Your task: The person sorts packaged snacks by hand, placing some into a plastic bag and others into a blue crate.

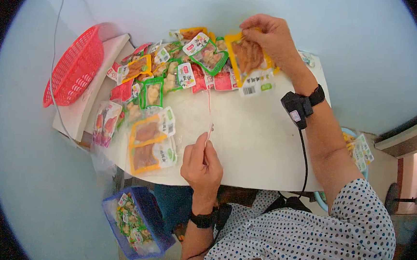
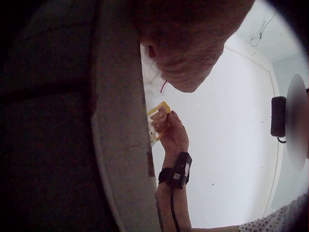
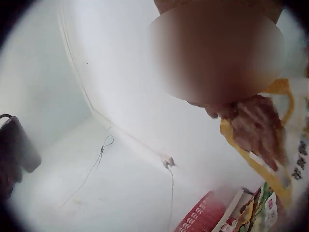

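Observation:
My right hand pinches the top corner of a yellow-edged snack packet with brown food inside, raised above the table's back right. In the right wrist view that packet hangs at the right side. Close to the table's front edge, my left hand pinches the end of a thin red-and-white strip, which runs back toward the pile of packets. Two more yellow-edged packets lie to the left of this hand. The left wrist view shows the right hand holding its packet.
A red plastic basket leans at the back left on a white ledge. Below the table stands a blue bin with green packets in it. More packets sit in a light-blue tub at the right. A black cable trails from the right wrist.

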A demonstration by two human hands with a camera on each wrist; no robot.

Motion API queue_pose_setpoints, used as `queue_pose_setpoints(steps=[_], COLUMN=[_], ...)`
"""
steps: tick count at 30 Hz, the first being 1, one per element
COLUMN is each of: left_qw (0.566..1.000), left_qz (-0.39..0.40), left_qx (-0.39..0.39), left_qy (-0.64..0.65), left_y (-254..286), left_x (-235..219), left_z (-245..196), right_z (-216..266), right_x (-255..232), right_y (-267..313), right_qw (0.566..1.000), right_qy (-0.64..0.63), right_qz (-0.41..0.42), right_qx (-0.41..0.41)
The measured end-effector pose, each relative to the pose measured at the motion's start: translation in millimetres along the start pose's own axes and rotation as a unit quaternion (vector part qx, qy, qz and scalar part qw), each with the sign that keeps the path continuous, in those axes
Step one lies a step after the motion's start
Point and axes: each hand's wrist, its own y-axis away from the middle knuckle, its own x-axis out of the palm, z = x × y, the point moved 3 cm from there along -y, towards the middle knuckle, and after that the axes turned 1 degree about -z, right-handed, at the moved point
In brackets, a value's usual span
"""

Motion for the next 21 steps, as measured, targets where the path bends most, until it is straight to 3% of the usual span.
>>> queue_pose_setpoints(steps=[5,8,9,12,13,15,18,19,21], left_qw=[1.0,1.0,1.0,0.999,0.998,1.0,1.0,1.0,0.999], left_qz=[-0.003,-0.004,-0.004,-0.019,-0.024,-0.006,-0.005,-0.012,-0.017], left_qx=[-0.001,-0.002,0.001,0.044,0.064,0.023,0.005,0.005,0.008], left_qy=[0.01,0.008,0.005,0.008,0.01,0.009,0.022,0.029,0.025], left_y=[-1,0,-1,-3,-3,-2,-2,-2,-2], left_x=[-1,-2,-2,0,0,-1,1,1,1], left_z=[0,0,0,2,2,2,4,4,3], right_z=[-10,-13,-7,1,6,16,2,7,13], right_x=[38,48,42,38,41,47,55,56,64], right_y=[18,17,15,14,17,28,47,51,65], right_qw=[0.95,0.98,0.973,0.97,0.947,0.882,0.792,0.788,0.788], right_qy=[0.003,0.107,0.171,0.19,0.251,0.366,0.468,0.456,0.449], right_qz=[0.292,0.168,0.152,0.142,0.186,0.267,0.387,0.411,0.421], right_qx=[0.11,-0.024,0.006,-0.044,-0.073,-0.128,-0.066,0.037,0.024])
